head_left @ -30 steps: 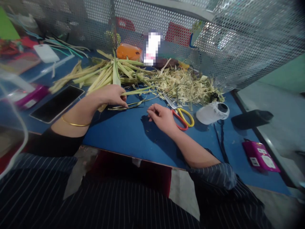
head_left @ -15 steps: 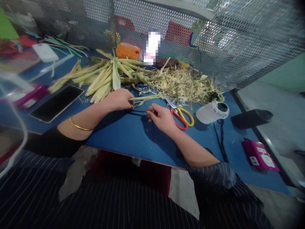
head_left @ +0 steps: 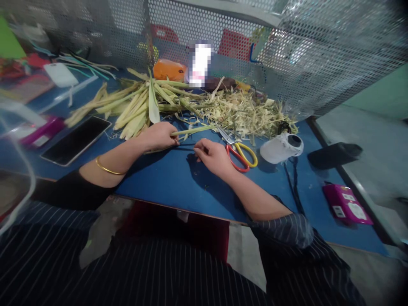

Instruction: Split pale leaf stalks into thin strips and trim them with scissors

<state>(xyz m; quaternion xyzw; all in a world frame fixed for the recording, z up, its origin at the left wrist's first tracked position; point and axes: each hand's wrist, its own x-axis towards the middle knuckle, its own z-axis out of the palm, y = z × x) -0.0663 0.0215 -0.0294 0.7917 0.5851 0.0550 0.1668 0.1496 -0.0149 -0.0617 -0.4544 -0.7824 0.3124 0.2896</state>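
My left hand (head_left: 162, 135), a gold bangle on its wrist, is closed round a thin bundle of pale green corn husk strips (head_left: 194, 130). The strips point right, their far ends near the scissors' blades. A thin dark string (head_left: 186, 145) runs across the short gap from the left fingers to my right hand (head_left: 213, 155), whose thumb and fingertips pinch together on it. Just right of that hand lie scissors (head_left: 237, 157) with one red and one yellow handle loop. A heap of husks (head_left: 134, 106) lies behind my left hand.
Shredded husk (head_left: 248, 112) is piled before a perforated metal screen (head_left: 178, 17). On the blue table (head_left: 172, 182) are a phone (head_left: 76, 140), a white-wrapped roll (head_left: 277, 149), a black cylindrical object (head_left: 334, 155), a purple packet (head_left: 347, 204) and an orange packet (head_left: 168, 70).
Both hands keep nearly the same grip and place. The whole view has shifted slightly. The husk strips are tilted a little more upward to the right.
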